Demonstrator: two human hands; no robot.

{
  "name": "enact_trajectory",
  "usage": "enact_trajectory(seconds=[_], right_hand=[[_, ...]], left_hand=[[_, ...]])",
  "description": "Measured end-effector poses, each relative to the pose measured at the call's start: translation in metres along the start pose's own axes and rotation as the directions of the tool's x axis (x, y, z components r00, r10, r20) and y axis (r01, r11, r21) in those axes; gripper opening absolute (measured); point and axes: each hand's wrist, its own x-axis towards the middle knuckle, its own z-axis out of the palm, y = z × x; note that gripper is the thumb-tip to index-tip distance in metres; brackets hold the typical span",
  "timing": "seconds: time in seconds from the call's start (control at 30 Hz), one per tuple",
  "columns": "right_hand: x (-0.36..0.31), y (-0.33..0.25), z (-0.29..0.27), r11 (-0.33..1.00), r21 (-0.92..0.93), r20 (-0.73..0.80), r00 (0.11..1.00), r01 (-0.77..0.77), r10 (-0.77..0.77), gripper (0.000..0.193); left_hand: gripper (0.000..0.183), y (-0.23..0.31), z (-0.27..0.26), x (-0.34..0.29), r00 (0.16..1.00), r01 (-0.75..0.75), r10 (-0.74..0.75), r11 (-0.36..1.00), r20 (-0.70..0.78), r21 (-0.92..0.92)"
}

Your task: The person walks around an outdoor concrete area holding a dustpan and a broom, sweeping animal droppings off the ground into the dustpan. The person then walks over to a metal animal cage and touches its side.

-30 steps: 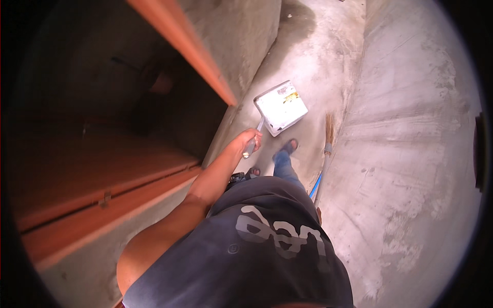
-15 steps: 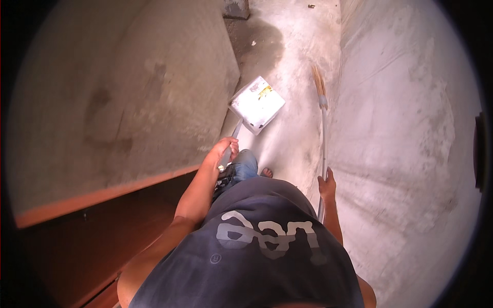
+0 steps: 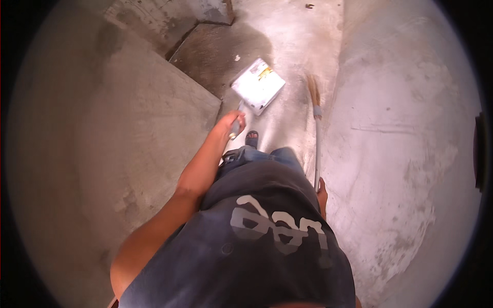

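Observation:
My left hand [image 3: 233, 121] is closed round the handle of a boxy, whitish dustpan [image 3: 258, 85]. Its pan hangs out ahead of me over the floor, with yellow-brown stains near its far edge. On my right side, my right hand [image 3: 322, 197] grips the pole of a long-handled broom [image 3: 318, 146]. The broom's straw bristles point forward, close to the right wall. My shirt hides part of the right hand and the pole's near end.
A pale plastered wall [image 3: 395, 133] runs along my right. To my left another concrete wall [image 3: 138, 118] ends in a corner, beyond which lies a darker patch of floor [image 3: 221, 51]. A small dark scrap [image 3: 309, 6] lies far ahead. One sandalled foot [image 3: 251, 138] is forward.
I have stepped forward, and the reddish-brown panel at the left has left the view. The left hand and dustpan shifted slightly farther ahead; the right hand moved back with the broom.

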Motion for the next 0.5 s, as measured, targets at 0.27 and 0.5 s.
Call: enact_trajectory(seconds=[0.27,0.5], right_hand=[[0.126,0.048,-0.015,0.985,0.010,0.031,0.984,0.173,-0.173,0.061],[0.228,0.079,-0.081,0.967,-0.052,-0.115,0.960,0.251,-0.256,0.060]], left_hand=[[0.018,0.015,0.074,0.082,1.000,-0.027,0.027,0.999,0.016,0.046],[0.017,0.022,0.147,0.096,0.978,-0.209,0.198,0.932,0.066,0.296]])
